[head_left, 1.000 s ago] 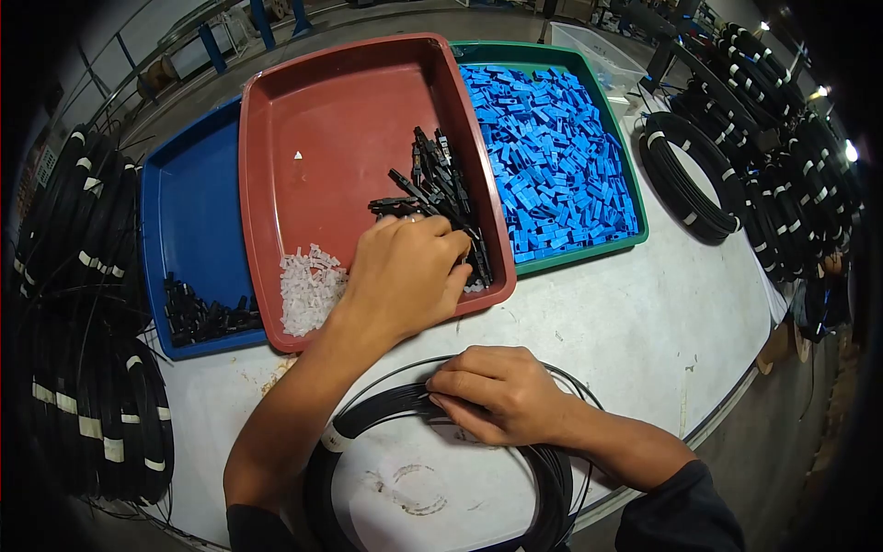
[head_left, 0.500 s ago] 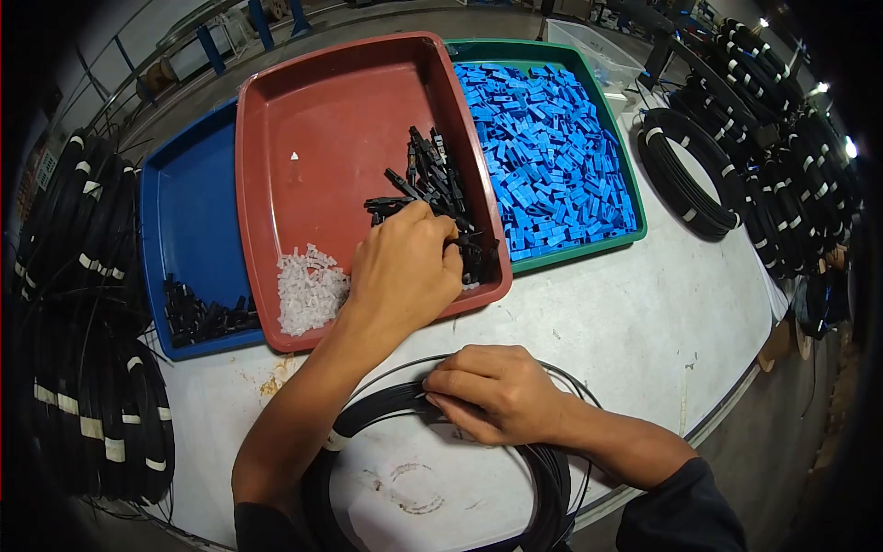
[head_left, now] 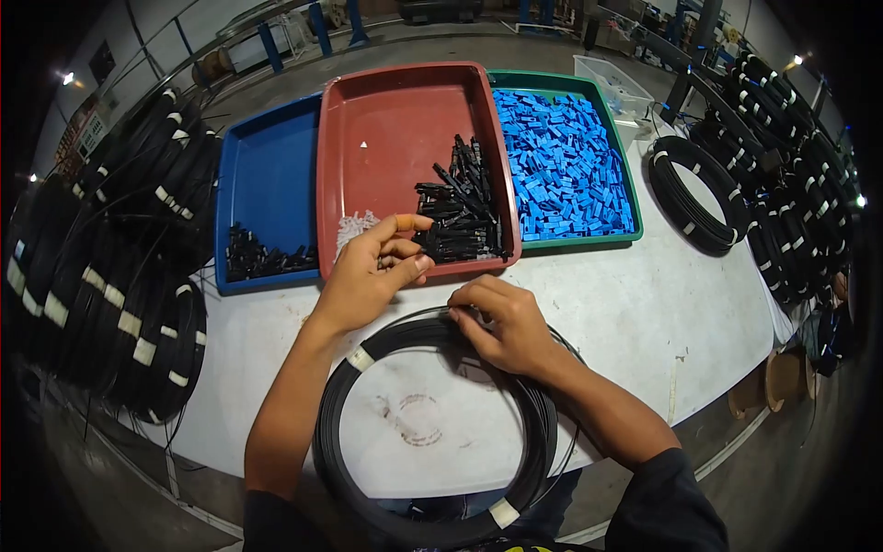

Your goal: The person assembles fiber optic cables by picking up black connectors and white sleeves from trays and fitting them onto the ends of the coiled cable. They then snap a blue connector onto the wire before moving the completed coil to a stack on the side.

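Observation:
My right hand [head_left: 506, 327] pinches a thin black cable at the top of a coil of black cable [head_left: 333, 405]. The coil stands partly over the table's front edge, with white tape bands round it. My left hand [head_left: 363, 281] is over the front rim of the red tray [head_left: 395, 101], its fingers curled and thumb and forefinger near each other. Whatever it holds is hidden or too small to make out against the black connectors [head_left: 460, 207] behind it. Small clear plastic pieces [head_left: 354, 225] lie in the same tray, partly covered by my left hand.
Beside the red tray are a blue tray [head_left: 267, 166] with black parts and a green tray [head_left: 635, 216] full of blue clips [head_left: 566, 166]. Another cable coil [head_left: 658, 198] lies at the table's right. Taped coils [head_left: 138, 322] are stacked at left, and more hang at right.
My left hand has come back out of the black connectors toward the tray's front rim. My right hand still pinches the cable. The camera view has shifted, showing more of the coil.

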The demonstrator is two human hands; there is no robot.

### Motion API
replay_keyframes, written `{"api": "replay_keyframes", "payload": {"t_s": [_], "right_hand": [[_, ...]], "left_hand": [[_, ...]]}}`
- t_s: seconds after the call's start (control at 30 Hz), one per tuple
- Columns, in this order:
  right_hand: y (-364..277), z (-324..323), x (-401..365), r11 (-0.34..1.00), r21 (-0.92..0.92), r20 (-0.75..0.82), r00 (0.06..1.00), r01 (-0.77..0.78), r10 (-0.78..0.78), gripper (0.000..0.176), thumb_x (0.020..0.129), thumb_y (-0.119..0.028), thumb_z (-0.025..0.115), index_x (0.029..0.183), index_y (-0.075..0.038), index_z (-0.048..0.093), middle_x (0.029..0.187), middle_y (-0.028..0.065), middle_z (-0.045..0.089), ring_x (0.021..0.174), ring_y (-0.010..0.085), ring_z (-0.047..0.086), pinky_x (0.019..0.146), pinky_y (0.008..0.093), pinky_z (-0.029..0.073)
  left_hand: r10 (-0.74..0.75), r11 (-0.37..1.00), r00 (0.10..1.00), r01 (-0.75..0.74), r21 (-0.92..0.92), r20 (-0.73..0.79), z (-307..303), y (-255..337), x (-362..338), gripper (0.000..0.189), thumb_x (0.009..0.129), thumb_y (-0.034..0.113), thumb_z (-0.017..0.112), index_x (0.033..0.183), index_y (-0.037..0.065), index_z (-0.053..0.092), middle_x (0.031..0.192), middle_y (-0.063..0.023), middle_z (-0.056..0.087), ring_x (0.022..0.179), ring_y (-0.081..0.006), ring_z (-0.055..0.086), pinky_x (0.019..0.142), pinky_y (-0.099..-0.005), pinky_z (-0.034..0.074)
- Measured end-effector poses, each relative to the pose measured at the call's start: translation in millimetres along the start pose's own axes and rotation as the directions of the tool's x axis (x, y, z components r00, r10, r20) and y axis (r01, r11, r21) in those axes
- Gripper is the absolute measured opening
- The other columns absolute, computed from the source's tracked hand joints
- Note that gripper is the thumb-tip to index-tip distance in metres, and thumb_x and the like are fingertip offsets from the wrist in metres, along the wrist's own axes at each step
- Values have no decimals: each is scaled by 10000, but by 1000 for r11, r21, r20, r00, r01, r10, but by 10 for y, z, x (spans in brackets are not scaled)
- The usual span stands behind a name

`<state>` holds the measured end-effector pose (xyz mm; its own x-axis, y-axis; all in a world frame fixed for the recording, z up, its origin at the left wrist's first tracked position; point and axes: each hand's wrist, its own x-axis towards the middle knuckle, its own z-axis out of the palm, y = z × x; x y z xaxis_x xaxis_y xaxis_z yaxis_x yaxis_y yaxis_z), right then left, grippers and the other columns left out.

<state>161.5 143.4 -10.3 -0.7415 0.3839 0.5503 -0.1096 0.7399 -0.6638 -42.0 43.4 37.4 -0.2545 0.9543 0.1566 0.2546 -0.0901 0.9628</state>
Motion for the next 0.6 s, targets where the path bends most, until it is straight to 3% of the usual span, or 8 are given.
{"api": "replay_keyframes", "payload": {"t_s": [0.1, 0.13, 0.2, 0.27, 0.4, 0.47, 0.5, 0.6], "right_hand": [[63, 37, 13, 986, -57, -79, 984, 157, -162, 137, 846, -42, 740, 977, -33, 704, 1038, 144, 663, 728, 310, 681, 669, 387, 552], [38, 29, 8, 985, -56, -78, 983, 162, -166, 137, 846, -42, 740, 977, -33, 704, 1038, 144, 663, 728, 310, 681, 669, 387, 552], [-37, 1, 6, 988, -67, -30, 989, 141, -143, 163, 831, -46, 761, 987, -52, 713, 1230, 171, 630, 727, 299, 684, 668, 389, 555], [-71, -29, 24, 987, -78, -16, 990, 142, -143, 167, 827, -47, 767, 986, -59, 714, 1293, 184, 604, 727, 292, 686, 669, 389, 558], [-91, -60, 23, 994, -83, 5, 997, 73, -73, 167, 823, -47, 772, 978, -66, 712, 1400, 189, 563, 798, 304, 712, 702, 387, 573], [-39, -19, 28, 992, -52, -6, 994, 113, -113, 160, 826, -43, 769, 974, -58, 709, 1390, 185, 574, 838, 315, 718, 720, 390, 576], [-15, -8, 35, 988, -24, -21, 988, 155, -156, 154, 828, -38, 765, 970, -49, 706, 1380, 180, 586, 877, 326, 725, 737, 393, 580], [0, 0, 33, 994, 36, 23, 995, 100, -101, 144, 831, -20, 756, 963, -27, 700, 1308, 170, 632, 953, 339, 724, 773, 396, 582]], "left_hand": [[-194, 947, 981, 183, -263, -17, -50, 33, -154, 387, 970, 90, 684, 1319, -24, 561, 987, -95, 722, 865, -125, 690, 744, -256, 522], [-192, 948, 981, 179, -262, -22, -69, -25, -179, 387, 970, 90, 684, 1319, -24, 561, 987, -95, 722, 865, -125, 690, 744, -256, 522], [-119, 943, 992, 103, -317, -31, -54, -100, -240, 415, 950, 83, 703, 1342, 40, 571, 977, -78, 724, 843, -105, 688, 755, -231, 539], [-135, 934, 989, 110, -340, -52, -12, -136, -320, 396, 938, 64, 706, 1307, 37, 563, 975, -94, 726, 849, -105, 688, 769, -229, 537], [-51, 982, 997, 39, -187, -61, 72, -255, -367, 323, 931, 14, 677, 1239, 38, 582, 977, -68, 696, 873, -90, 670, 791, -232, 529], [64, 985, 998, -64, 162, 4, 94, -229, -382, 252, 922, -1, 663, 1172, 18, 630, 980, -40, 682, 887, -70, 648, 788, -242, 526], [73, 987, 997, -72, 147, -3, 135, -146, -401, 197, 908, -13, 658, 1105, -9, 671, 986, -39, 692, 887, -70, 635, 796, -247, 519], [125, 979, 992, -121, 166, -11, 150, -131, -411, 200, 906, -15, 656, 1104, -19, 684, 994, -49, 698, 884, -89, 644, 804, -251, 519]]}}
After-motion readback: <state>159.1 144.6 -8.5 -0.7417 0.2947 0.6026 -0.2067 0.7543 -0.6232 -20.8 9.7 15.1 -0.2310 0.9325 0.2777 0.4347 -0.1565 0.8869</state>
